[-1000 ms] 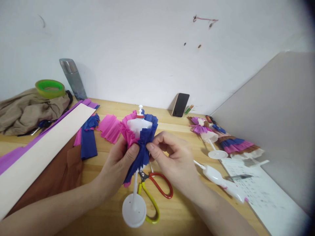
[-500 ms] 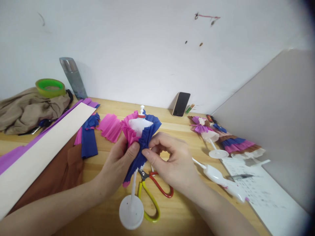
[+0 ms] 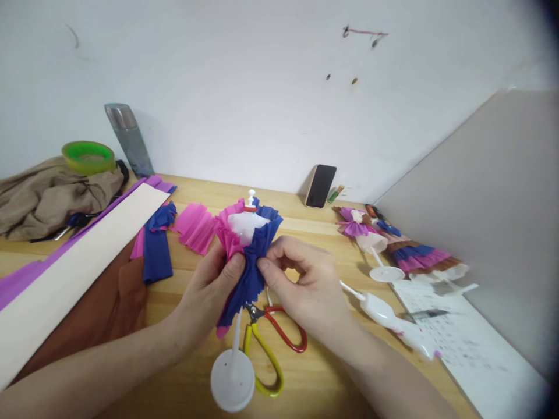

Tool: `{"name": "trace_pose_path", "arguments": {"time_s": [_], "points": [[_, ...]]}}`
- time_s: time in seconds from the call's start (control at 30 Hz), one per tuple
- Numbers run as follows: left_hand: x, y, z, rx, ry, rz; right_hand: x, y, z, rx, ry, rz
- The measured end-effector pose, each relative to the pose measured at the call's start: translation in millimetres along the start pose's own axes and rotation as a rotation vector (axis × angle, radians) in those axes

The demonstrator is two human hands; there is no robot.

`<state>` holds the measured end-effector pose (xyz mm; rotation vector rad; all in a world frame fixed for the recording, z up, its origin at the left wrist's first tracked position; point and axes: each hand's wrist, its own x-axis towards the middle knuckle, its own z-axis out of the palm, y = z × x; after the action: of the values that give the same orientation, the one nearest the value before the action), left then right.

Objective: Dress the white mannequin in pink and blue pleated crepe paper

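Note:
A small white mannequin (image 3: 247, 226) on a stand with a round base (image 3: 232, 380) leans in front of me, wrapped in pink and blue crepe paper. My left hand (image 3: 213, 285) grips it round the waist, thumb pressed on the gathered paper. Between the thumb and fingers of my right hand (image 3: 303, 279), the edge of the blue crepe paper (image 3: 252, 267) is pinched. Pleats of pink crepe paper (image 3: 227, 233) flare on the mannequin's left side in view. Beneath my hands lie scissors (image 3: 266, 343) with one yellow and one red handle.
At left are a cream paper strip (image 3: 87, 273), brown paper (image 3: 105, 308), a pink piece (image 3: 195, 227), tape (image 3: 88, 157) and a bottle (image 3: 130, 139). A phone (image 3: 321, 185) leans on the wall. At right lie another mannequin (image 3: 393, 320), a dressed one (image 3: 371, 240) and a written sheet (image 3: 476, 355).
My right fingers have shifted slightly along the blue paper's edge, and its pleats sit more bunched at the waist. The left hand keeps its hold.

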<state>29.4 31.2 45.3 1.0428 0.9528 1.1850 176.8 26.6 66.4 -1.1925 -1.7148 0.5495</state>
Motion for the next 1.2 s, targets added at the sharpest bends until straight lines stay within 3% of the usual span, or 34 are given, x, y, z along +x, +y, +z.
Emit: {"name": "trace_pose_path", "arguments": {"time_s": [0.4, 0.83, 1.07, 1.2], "points": [[2.8, -6.2, -0.5, 0.000, -0.035, 0.021, -1.1, 4.0, 1.3, -0.043, -0.006, -0.028], [1.5, -9.6, -4.3, -0.020, -0.098, 0.009, -0.5, 2.8, 1.7, -0.023, 0.015, 0.044], [3.2, -7.5, -1.7, -0.027, -0.071, 0.010, -2.6, 0.8, -0.8, -0.045, 0.011, -0.034], [3.5, -4.6, -1.3, -0.027, -0.063, 0.000, -2.8, 1.8, -1.1, 0.022, 0.016, 0.014]]}}
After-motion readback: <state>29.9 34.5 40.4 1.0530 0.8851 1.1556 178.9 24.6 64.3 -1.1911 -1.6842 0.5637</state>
